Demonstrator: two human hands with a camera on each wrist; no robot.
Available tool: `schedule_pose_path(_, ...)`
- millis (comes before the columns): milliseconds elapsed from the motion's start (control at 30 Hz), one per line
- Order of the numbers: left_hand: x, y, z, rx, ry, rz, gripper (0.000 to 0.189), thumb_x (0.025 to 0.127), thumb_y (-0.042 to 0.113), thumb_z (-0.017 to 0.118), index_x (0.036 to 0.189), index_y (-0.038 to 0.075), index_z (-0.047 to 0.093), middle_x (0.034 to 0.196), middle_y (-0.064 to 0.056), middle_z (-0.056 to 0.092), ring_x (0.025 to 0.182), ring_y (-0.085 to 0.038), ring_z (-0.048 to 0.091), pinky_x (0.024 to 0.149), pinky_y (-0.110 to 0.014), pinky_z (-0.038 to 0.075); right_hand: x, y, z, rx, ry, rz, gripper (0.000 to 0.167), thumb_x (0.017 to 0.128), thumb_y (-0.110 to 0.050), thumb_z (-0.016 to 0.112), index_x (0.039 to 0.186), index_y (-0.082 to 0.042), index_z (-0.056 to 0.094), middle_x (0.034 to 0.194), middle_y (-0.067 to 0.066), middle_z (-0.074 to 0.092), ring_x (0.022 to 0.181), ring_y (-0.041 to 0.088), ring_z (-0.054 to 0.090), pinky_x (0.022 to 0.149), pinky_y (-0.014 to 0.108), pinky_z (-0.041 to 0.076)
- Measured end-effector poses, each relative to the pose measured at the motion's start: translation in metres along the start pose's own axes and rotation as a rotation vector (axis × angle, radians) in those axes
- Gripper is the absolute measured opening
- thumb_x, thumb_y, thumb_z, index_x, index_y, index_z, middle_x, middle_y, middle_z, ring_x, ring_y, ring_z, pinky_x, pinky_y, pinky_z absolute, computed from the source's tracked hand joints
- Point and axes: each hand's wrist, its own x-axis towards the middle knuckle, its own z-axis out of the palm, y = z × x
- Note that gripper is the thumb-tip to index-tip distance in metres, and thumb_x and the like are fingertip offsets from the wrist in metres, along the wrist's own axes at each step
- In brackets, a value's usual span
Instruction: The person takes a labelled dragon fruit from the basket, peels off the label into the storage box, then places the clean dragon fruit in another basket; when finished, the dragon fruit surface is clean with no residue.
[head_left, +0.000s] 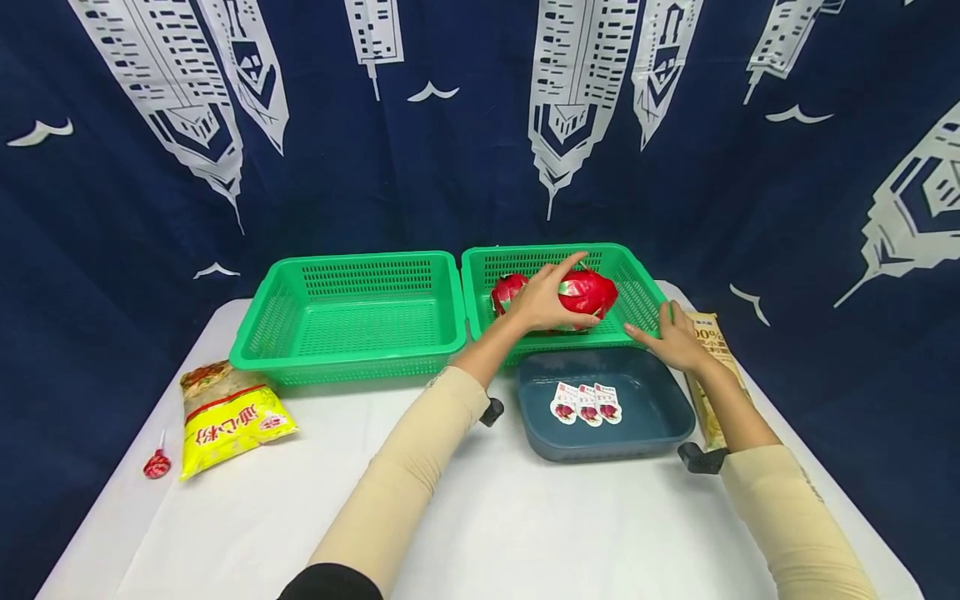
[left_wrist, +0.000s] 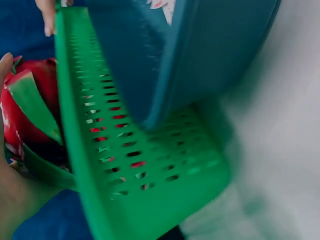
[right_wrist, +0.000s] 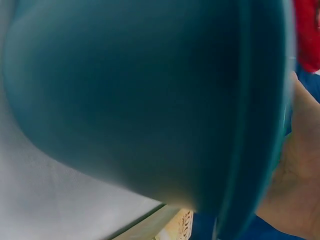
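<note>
In the head view my left hand reaches into the right green basket and grips a red dragon fruit between spread thumb and fingers. More red dragon fruit shows left of that hand, partly hidden by it. The left wrist view shows the dragon fruit with green leaf-like scales behind the basket's wall. My right hand rests on the basket's front right corner, fingers fairly straight, holding no loose thing. Below it stands a dark blue tub with three dragon fruit picture cards inside.
A second green basket stands on the left. A yellow food bag and a red lollipop lie at the table's left. Beyond the tub, a beige packet lies partly behind my right arm. A blue patterned curtain hangs behind.
</note>
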Motion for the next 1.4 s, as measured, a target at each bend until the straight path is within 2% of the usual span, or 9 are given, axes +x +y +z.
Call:
schedule_pose_path(100, 0.002, -0.007, 0.009, 0.026, -0.037, -0.030, 0.100, 0.061, 0.065, 0.072, 0.143, 0.045, 0.018, 0.129, -0.002, 0.043, 0.113, -0.017, 0.045, 0.082, -0.033, 0.049, 0.001, 0.000, 0.002, -0.001, 0.015, 0.001, 0.101, 0.089, -0.059, 0.041, 0.139, 0.011, -0.011, 0.144, 0.034, -0.016, 0.130, 0.051, -0.013, 0.098, 0.069, 0.006)
schedule_pose_path(233, 0.002, -0.014, 0.015, 0.042, -0.049, -0.072, 0.099, 0.061, 0.066, 0.070, 0.143, 0.045, 0.018, 0.127, -0.001, 0.044, 0.113, -0.017, 0.045, 0.082, -0.036, 0.048, 0.002, 0.000, 0.006, 0.009, 0.041, -0.005, 0.101, 0.089, -0.060, 0.041, 0.140, 0.011, -0.010, 0.145, 0.033, -0.015, 0.130, 0.052, -0.012, 0.098, 0.069, 0.007)
schedule_pose_path(500, 0.004, -0.016, 0.020, 0.136, -0.100, -0.171, 0.095, 0.064, 0.076, 0.059, 0.144, 0.045, 0.018, 0.129, -0.001, 0.043, 0.112, -0.020, 0.046, 0.082, -0.041, 0.047, 0.002, -0.001, 0.011, 0.025, 0.097, -0.007, 0.100, 0.089, -0.059, 0.043, 0.141, 0.010, -0.008, 0.146, 0.033, -0.010, 0.131, 0.051, -0.005, 0.099, 0.067, 0.011)
schedule_pose_path(600, 0.004, -0.017, 0.021, 0.155, -0.110, -0.190, 0.094, 0.064, 0.077, 0.058, 0.143, 0.047, 0.016, 0.129, -0.001, 0.043, 0.112, -0.020, 0.046, 0.083, -0.042, 0.047, 0.003, -0.001, 0.012, 0.032, 0.103, -0.008, 0.101, 0.088, -0.060, 0.043, 0.141, 0.009, -0.007, 0.146, 0.032, -0.009, 0.132, 0.050, -0.004, 0.098, 0.067, 0.012)
schedule_pose_path(833, 0.004, -0.022, 0.024, 0.141, -0.106, -0.196, 0.097, 0.063, 0.077, 0.058, 0.144, 0.045, 0.016, 0.132, -0.003, 0.042, 0.116, -0.023, 0.044, 0.085, -0.045, 0.046, 0.002, 0.001, 0.013, 0.042, 0.124, -0.009, 0.100, 0.088, -0.059, 0.044, 0.141, 0.009, -0.007, 0.146, 0.032, -0.009, 0.132, 0.050, -0.005, 0.097, 0.069, 0.011)
schedule_pose_path(1067, 0.004, -0.027, 0.025, 0.162, -0.099, -0.156, 0.098, 0.062, 0.077, 0.058, 0.145, 0.043, 0.017, 0.132, -0.004, 0.044, 0.116, -0.022, 0.045, 0.086, -0.043, 0.047, 0.000, 0.000, 0.010, 0.056, 0.149, -0.008, 0.100, 0.088, -0.059, 0.046, 0.142, 0.009, -0.005, 0.146, 0.031, -0.007, 0.132, 0.049, -0.004, 0.098, 0.068, 0.012)
schedule_pose_path(1400, -0.001, -0.028, 0.025, 0.106, -0.111, -0.136, 0.096, 0.065, 0.071, 0.063, 0.145, 0.036, 0.023, 0.133, -0.003, 0.045, 0.118, -0.021, 0.045, 0.085, -0.039, 0.047, 0.000, 0.005, 0.012, 0.062, 0.162, -0.010, 0.100, 0.088, -0.058, 0.046, 0.142, 0.010, -0.003, 0.146, 0.032, -0.006, 0.132, 0.049, -0.002, 0.098, 0.068, 0.014)
